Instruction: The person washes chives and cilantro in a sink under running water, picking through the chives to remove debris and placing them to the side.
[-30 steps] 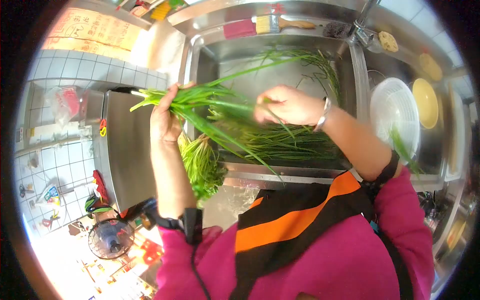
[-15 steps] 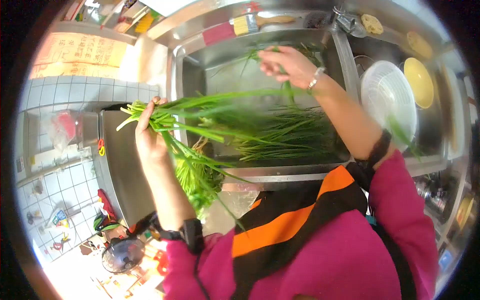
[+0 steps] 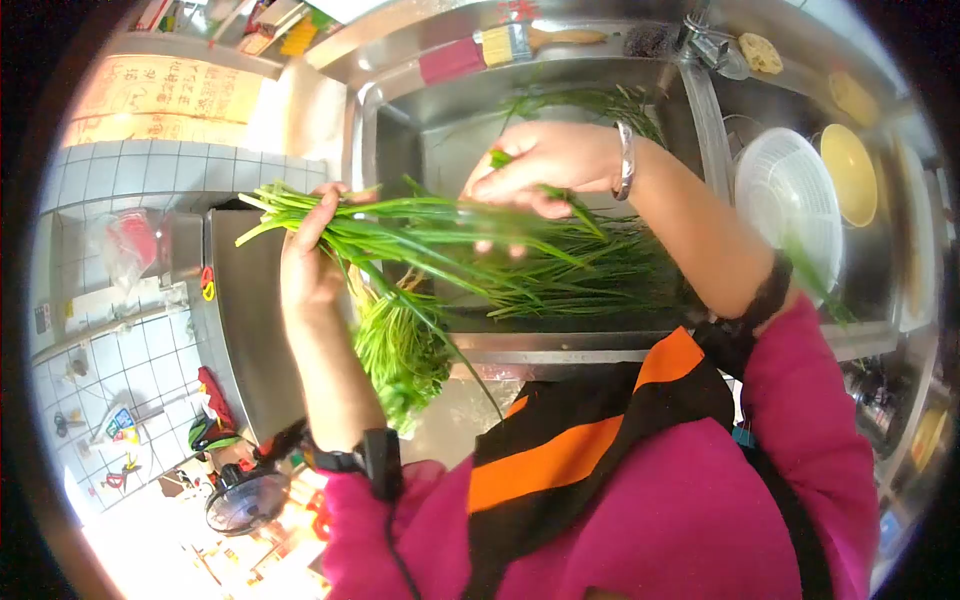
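Observation:
My left hand (image 3: 312,255) is closed around a bunch of green onions (image 3: 430,228), pale cut ends out to the left and long leaves reaching right across the sink. My right hand (image 3: 550,165), with a bracelet at its wrist, is at the leaf side of the bunch. Its fingers curl around a few green onion leaves (image 3: 572,205), which stick out on both sides of the fist; some fingertips are blurred behind the bunch. More green onions (image 3: 600,275) lie in the steel sink (image 3: 390,150). Another green bunch (image 3: 400,345) with pale roots is below my left hand.
A brush (image 3: 510,45) lies on the back ledge near the faucet (image 3: 703,45) and a sponge (image 3: 760,54). To the right stand a white basket (image 3: 790,195) and a yellow bowl (image 3: 848,175). A steel cabinet (image 3: 255,310) is at the left.
My right hand has come down and left from the sink's far side to the bunch's leaves. My left hand keeps its hold, with the bunch slightly shifted.

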### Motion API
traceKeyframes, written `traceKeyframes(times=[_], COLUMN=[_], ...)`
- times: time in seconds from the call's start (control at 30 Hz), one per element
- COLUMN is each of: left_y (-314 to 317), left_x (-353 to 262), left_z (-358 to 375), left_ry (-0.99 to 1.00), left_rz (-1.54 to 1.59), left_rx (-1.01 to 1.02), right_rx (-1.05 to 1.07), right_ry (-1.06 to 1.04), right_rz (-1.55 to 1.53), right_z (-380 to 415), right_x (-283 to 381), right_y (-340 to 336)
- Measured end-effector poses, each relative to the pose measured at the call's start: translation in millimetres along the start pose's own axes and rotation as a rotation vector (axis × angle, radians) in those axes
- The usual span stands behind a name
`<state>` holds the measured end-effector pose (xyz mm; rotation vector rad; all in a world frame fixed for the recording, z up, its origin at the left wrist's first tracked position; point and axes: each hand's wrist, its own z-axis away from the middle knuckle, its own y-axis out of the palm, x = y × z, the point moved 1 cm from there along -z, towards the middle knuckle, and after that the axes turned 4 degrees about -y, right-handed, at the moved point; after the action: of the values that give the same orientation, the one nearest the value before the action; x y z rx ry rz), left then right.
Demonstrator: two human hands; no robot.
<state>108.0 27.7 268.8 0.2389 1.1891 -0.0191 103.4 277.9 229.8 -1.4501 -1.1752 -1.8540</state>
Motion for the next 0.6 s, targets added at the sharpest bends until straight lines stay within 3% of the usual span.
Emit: traceKeyframes(times=[0.4,0.6], left_y=[13,11], left_x=[-5,-4], left_z=[0,-4], left_ry=[0.063,0.06], left_rz=[-0.069,-0.102], left_rx=[-0.066,-0.056], right_rx=[-0.056,-0.305], right_ry=[0.104,0.093], right_rz=[0.254,0.264], right_z=[13,4], right_x=[5,-21], right_y=[3,-3])
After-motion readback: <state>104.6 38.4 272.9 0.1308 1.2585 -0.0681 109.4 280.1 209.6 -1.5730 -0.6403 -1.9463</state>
